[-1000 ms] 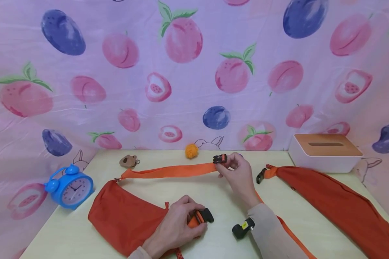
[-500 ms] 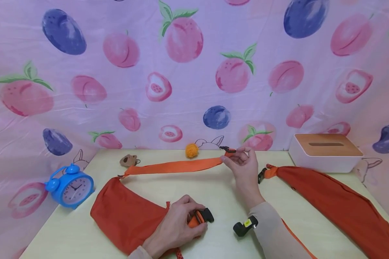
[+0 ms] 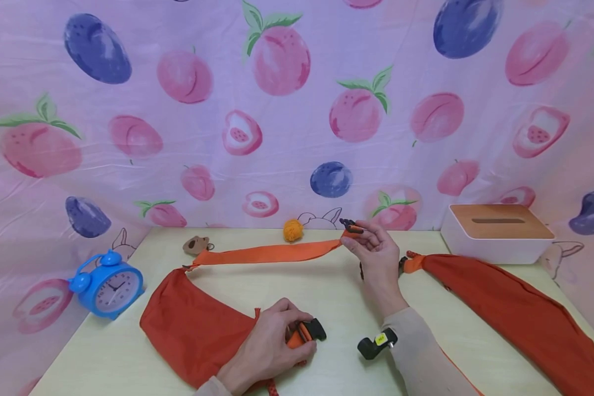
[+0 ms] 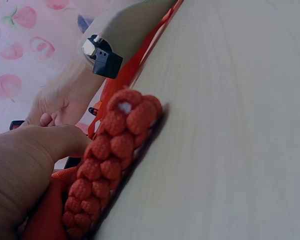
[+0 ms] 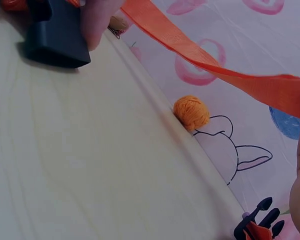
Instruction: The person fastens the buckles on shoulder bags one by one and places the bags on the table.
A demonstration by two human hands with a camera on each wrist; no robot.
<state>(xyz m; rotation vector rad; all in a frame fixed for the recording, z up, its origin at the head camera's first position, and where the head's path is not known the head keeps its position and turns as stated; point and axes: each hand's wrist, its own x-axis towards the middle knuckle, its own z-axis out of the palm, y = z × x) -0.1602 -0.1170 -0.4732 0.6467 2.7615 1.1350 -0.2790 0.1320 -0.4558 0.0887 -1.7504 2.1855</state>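
My left hand (image 3: 272, 344) grips an orange strap end with a black buckle socket (image 3: 318, 329), low over the table and against a rust-red waist bag (image 3: 193, 330). From this bag's far end an orange strap (image 3: 272, 253) runs right, raised off the table. My right hand (image 3: 378, 264) pinches it between thumb and fingers just below a pronged black buckle (image 5: 260, 222). Both buckle parts are apart. A red braided cord (image 4: 110, 155) lies beside my left hand in the left wrist view, where the hand's curled fingers are partly hidden.
A second rust-red bag (image 3: 515, 308) lies at the right. A tissue box (image 3: 495, 236) stands behind it. At the left are a blue alarm clock (image 3: 109, 286) and a brown animal-shaped keyring (image 3: 196, 246). An orange yarn ball (image 3: 292, 230) sits by the printed backdrop (image 3: 277, 137).
My right hand has moved right and slightly up with the strap, whose buckle has turned. The bag's far end has shifted slightly right. My left hand has stayed in place.
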